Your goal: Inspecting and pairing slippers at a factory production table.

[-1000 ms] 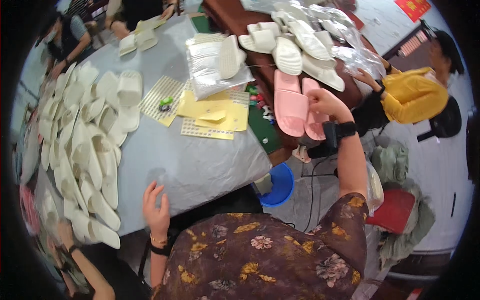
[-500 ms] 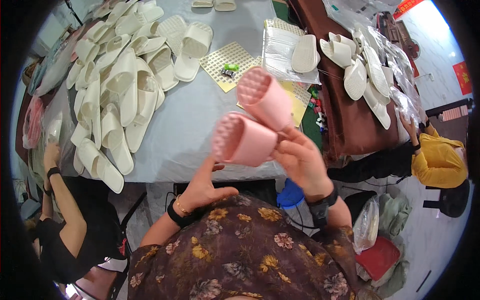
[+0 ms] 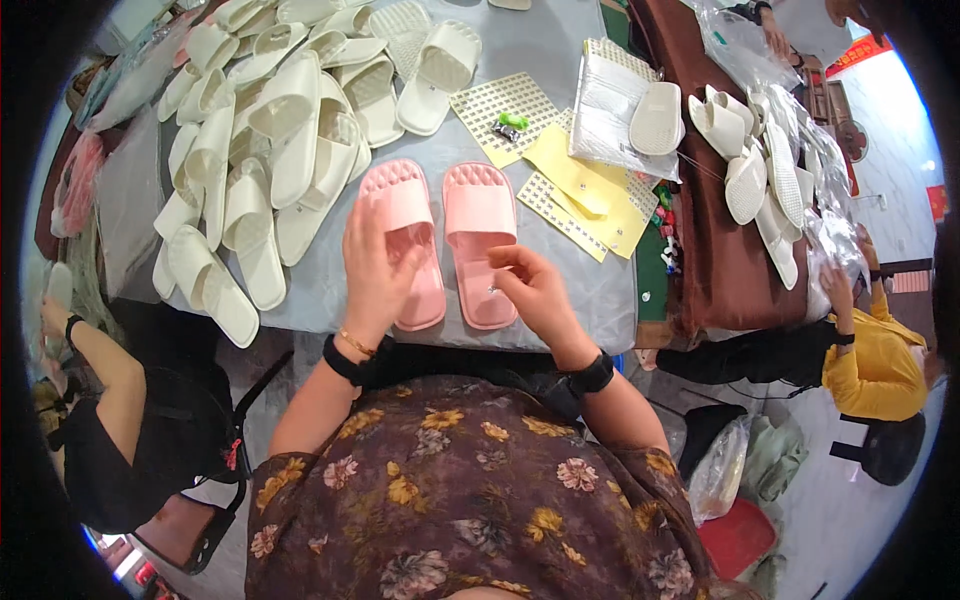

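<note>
On table edge — left hand flat on pink slipper | right hand pinching, contents unclear

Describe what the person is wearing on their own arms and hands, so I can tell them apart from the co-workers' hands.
Both forearms are bare and the hands ungloved. The left hand has a thin gold-coloured bracelet at the wrist, with a black band just behind it. The right hand has a black band, like a watch strap. The top is brown with a floral print.

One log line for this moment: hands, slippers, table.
left hand: flat on left pink slipper | right hand: over right pink slipper heel | pair side by side on grey table
</note>
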`<state>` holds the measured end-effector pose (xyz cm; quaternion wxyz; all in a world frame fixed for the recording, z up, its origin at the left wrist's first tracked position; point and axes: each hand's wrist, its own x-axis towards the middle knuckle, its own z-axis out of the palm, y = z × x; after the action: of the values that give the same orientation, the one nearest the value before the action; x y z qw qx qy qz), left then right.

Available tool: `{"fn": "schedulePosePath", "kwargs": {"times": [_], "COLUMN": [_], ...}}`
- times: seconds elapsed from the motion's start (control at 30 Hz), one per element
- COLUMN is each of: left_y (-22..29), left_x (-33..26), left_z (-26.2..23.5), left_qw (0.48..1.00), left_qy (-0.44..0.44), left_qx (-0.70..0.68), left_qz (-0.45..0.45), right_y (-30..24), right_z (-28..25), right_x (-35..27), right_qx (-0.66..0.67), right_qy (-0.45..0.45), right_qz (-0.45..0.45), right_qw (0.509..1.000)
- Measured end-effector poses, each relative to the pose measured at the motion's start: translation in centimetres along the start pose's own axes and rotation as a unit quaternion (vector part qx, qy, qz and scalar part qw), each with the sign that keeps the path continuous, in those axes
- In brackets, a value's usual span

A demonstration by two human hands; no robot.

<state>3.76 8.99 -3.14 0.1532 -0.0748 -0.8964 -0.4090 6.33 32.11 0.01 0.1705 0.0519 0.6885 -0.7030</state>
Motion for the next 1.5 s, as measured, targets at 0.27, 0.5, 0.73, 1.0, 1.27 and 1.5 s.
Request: {"fn": "schedulePosePath", "kwargs": {"times": [0.27, 0.5, 0.73, 1.0, 1.27, 1.5], "left_y": [3.7, 4.1, 4.2, 4.1, 4.1, 3.9], "left_x": [-3.4, -3.4, -3.4, -3.5, -3.5, -3.6], "left_z": [2.4, 3.6, 3.7, 3.5, 3.6, 3.7], "left_qw": [0.974, 0.970, 0.971, 0.972, 0.973, 0.974], "left_qy": [-0.107, -0.119, -0.122, -0.133, -0.139, -0.134], "left_qx": [0.087, 0.097, 0.103, 0.094, 0.091, 0.088], "left_qz": [0.178, 0.188, 0.176, 0.169, 0.162, 0.159], "right_y": [1.6, 2.6, 2.8, 2.7, 2.5, 1.9], "right_z": [-0.3, 0.4, 0.3, 0.0, -0.3, -0.1], "right_x": [-1.2, -1.2, -1.1, -1.3, -1.4, -0.7], "right_qx": [-0.332, -0.405, -0.438, -0.431, -0.430, -0.434], "right_qy": [0.131, 0.128, 0.114, 0.091, 0.076, 0.106], "right_qz": [-0.149, -0.193, -0.178, -0.197, -0.221, -0.233], "right_qw": [0.922, 0.884, 0.874, 0.876, 0.872, 0.864]}}
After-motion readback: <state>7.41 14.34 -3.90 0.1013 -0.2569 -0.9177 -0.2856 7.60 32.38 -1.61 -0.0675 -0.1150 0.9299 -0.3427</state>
